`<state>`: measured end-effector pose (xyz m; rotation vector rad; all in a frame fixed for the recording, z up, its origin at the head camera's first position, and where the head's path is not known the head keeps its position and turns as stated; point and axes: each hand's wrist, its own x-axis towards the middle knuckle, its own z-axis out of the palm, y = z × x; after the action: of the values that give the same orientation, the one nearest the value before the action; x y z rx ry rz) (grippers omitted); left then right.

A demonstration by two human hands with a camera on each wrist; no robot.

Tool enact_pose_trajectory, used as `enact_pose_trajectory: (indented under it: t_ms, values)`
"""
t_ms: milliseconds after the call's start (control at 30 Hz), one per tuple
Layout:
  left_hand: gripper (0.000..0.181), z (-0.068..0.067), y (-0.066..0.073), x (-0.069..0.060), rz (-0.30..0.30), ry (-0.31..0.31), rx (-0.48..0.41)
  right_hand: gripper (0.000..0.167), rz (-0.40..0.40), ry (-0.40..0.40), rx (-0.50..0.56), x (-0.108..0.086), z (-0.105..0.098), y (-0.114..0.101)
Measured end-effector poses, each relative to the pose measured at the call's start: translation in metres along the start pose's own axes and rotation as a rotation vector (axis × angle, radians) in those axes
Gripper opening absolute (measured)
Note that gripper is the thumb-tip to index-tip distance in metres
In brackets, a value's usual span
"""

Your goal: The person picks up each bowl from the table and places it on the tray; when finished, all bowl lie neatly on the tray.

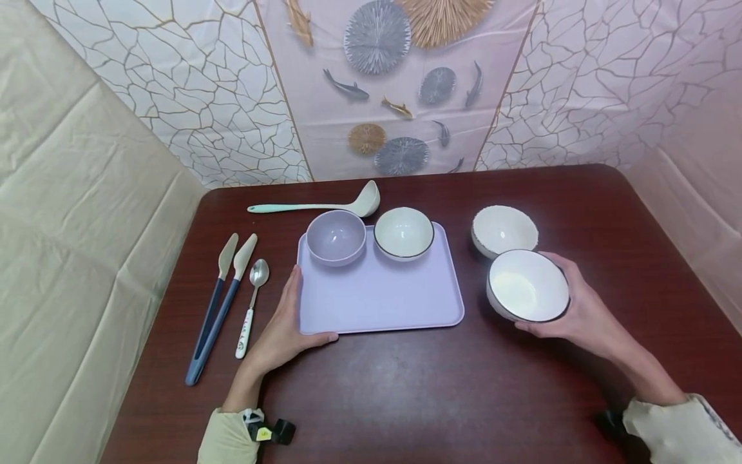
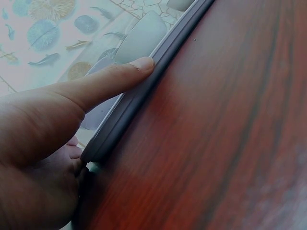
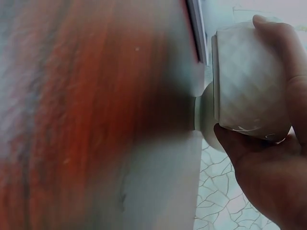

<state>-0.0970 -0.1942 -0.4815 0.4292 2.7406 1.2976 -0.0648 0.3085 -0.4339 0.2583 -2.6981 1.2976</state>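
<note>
My right hand (image 1: 580,309) grips a white bowl with a dark rim (image 1: 528,285), fingers at its far side and thumb at the near side. In the right wrist view, this bowl (image 3: 252,81) has a quilted outer wall and hangs above the table. Just behind it stands another white bowl with a wavy rim (image 1: 503,227). My left hand (image 1: 281,335) touches the near left corner of a lilac tray (image 1: 377,299), fingers along the left side and thumb on the front edge. On the tray's back part are a purple bowl (image 1: 336,237) and a dark-rimmed white bowl (image 1: 404,233).
A pale green ladle (image 1: 324,206) lies behind the tray. To the left lie blue-handled tongs (image 1: 219,312) and a spoon with a white handle (image 1: 252,309). Patterned cloth (image 1: 400,90) hangs behind the dark wooden table (image 1: 406,399).
</note>
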Motion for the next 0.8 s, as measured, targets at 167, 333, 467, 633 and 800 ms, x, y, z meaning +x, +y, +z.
enact_pose_trajectory:
  t_ms: [167,333,467,633,800]
  values:
    - [0.137,0.001,0.0,0.0,-0.014,-0.001,-0.003,0.123,0.003,0.002,-0.008,0.003,0.0,-0.009]
    - [0.137,0.001,0.0,0.001,-0.023,0.006,0.0,0.123,0.0,-0.009,-0.017,0.007,0.001,-0.017]
    - [0.137,0.001,0.0,0.0,-0.022,0.003,0.002,0.123,-0.002,-0.017,-0.025,0.011,0.003,-0.024]
    - [0.137,0.001,0.001,0.0,-0.016,0.002,0.008,0.122,-0.019,-0.035,-0.017,0.019,0.007,-0.034]
    - [0.137,0.0,0.001,0.0,-0.016,-0.001,0.007,0.122,-0.054,-0.06,-0.015,0.03,0.016,-0.046]
